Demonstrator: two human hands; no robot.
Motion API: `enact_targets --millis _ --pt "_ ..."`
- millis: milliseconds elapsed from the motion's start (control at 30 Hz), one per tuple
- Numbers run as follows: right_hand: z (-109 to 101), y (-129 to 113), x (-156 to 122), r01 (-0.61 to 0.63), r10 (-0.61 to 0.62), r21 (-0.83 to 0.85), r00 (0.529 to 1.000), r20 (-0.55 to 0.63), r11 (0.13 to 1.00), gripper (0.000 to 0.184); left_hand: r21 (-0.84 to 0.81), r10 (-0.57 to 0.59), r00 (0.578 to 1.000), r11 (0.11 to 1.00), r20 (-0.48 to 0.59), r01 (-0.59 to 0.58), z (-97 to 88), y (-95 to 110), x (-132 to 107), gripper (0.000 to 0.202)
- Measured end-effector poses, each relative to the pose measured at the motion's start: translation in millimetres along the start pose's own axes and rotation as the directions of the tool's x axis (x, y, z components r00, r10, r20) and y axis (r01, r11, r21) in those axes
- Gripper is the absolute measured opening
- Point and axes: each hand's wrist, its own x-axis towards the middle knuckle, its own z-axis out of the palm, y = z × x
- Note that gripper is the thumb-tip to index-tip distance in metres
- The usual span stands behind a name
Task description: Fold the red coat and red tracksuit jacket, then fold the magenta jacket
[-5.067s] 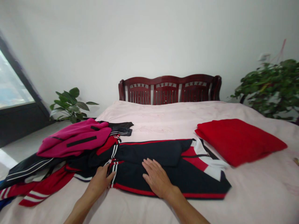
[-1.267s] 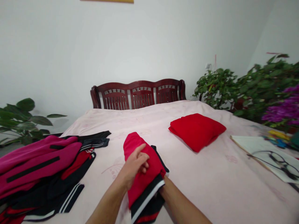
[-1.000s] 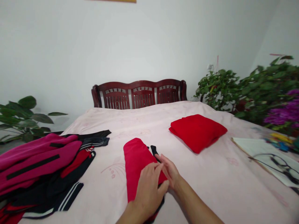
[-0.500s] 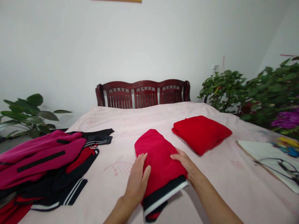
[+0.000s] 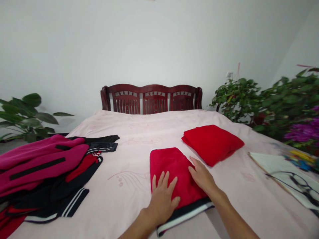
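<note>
A folded red garment [image 5: 166, 161] with a navy and white striped edge lies on the pink bedsheet [image 5: 132, 202], close in front of me. My left hand [image 5: 163, 199] rests on its lower left part, palm down with the fingers spread. My right hand [image 5: 201, 176] lies along its right edge, fingers stretched out and touching the cloth. Neither hand grips the fabric. Behind and to the right sits a second folded garment [image 5: 213, 142], bright red, apart from both hands.
A heap of clothes, with a magenta jacket [image 5: 47, 156] on top, lies at the left. Eyeglasses [image 5: 302, 182] rest on a white pad [image 5: 279, 169] at the right. Beyond the sheet stands a carved wooden backrest [image 5: 154, 98]. Leafy plants [image 5: 234, 99] flank both sides.
The red garment, held between both hands before, now lies flat on the sheet, slightly further right. My left hand has spread its fingers on top; my right hand has loosened from its edge.
</note>
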Motion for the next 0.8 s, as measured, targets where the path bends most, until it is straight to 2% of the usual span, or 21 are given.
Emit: enact_targets --millis 67,100,133,167,200,233,267,300,333,367,467,533,600,667,733,767,800 --pt "7.6 -18.4 -2.4 0.145 -0.14 -0.094 0.988 0.061 0.985 0.058 -0.098 -0.005 0.999 0.995 -0.045 0.001 -1.3 -8.5 -1.0 0.06" --pt "13.6 -24.3 -5.2 0.177 -0.164 -0.132 0.981 0.104 0.975 0.057 -0.17 -0.043 0.993 0.985 -0.111 0.023 -2.5 -13.8 -0.5 0.058" --pt "20.5 -27.6 -8.6 0.193 -0.169 -0.171 0.975 0.143 0.966 0.057 -0.271 -0.12 0.975 0.96 -0.19 0.065 -4.3 -19.4 1.1 0.057" --pt "27.6 -28.4 -12.1 0.194 -0.16 -0.21 0.973 0.169 0.958 0.056 -0.424 -0.245 0.938 0.897 -0.245 0.124 -7.0 -24.9 3.6 0.058" --pt "34.0 -27.0 -15.2 0.189 -0.146 -0.244 0.972 0.182 0.951 0.056 -0.599 -0.392 0.887 0.781 -0.245 0.18 -10.6 -29.9 7.1 0.061" --pt "39.3 -23.9 -17.6 0.18 -0.133 -0.271 0.974 0.182 0.946 0.056 -0.752 -0.522 0.833 0.62 -0.182 0.224 -15.0 -34.0 11.1 0.066" --pt "42.8 -20.0 -18.7 0.167 -0.121 -0.291 0.978 0.17 0.942 0.056 -0.858 -0.605 0.792 0.444 -0.077 0.256 -19.9 -36.9 15.5 0.071" --pt "44.3 -15.5 -18.5 0.148 -0.106 -0.304 0.983 0.15 0.941 0.057 -0.916 -0.633 0.773 0.287 0.038 0.28 -24.7 -38.6 19.8 0.073" --pt "43.7 -10.9 -17.0 0.115 -0.079 -0.31 0.989 0.126 0.944 0.06 -0.938 -0.617 0.776 0.173 0.134 0.3 -29.0 -39.0 23.7 0.071" --pt "41.4 -6.4 -14.2 0.064 -0.035 -0.306 0.994 0.101 0.95 0.063 -0.943 -0.573 0.794 0.104 0.202 0.315 -32.3 -38.4 27.2 0.066" --pt "27.8 5.9 -1.7 -0.119 0.141 -0.219 0.986 0.09 0.969 0.074 -0.934 -0.408 0.848 -0.037 0.339 0.356 -34.9 -33.3 35.5 0.049" --pt "18.3 12.5 5.7 -0.22 0.232 -0.112 0.967 0.105 0.969 0.077 -0.914 -0.349 0.846 -0.114 0.403 0.388 -31.2 -29.4 40.1 0.042" --pt "10.9 16.5 9.2 -0.294 0.28 0.089 0.949 0.142 0.952 0.07 -0.894 -0.335 0.829 -0.162 0.447 0.417 -26.9 -25.9 44.1 0.038" --pt "5.0 16.1 8.7 -0.39 0.29 0.371 0.91 0.297 0.843 0.055 -0.893 -0.334 0.828 -0.182 0.45 0.412 -25.7 -22.7 46.9 0.038" --pt "-1.3 9.9 6.4 -0.501 0.228 0.577 0.847 0.48 0.646 0.041 -0.912 -0.326 0.852 -0.184 0.408 0.366 -31.0 -20.7 48.3 0.046" --pt "-5.0 4.3 5.5 -0.53 0.186 0.638 0.83 0.526 0.558 0.039 -0.927 -0.317 0.872 -0.175 0.373 0.333 -36.6 -20.6 49.0 0.051" --pt "-9.2 -2.7 5.4 -0.529 0.157 0.691 0.835 0.528 0.493 0.039 -0.946 -0.306 0.896 -0.147 0.323 0.291 -44.2 -21.3 49.7 0.055"
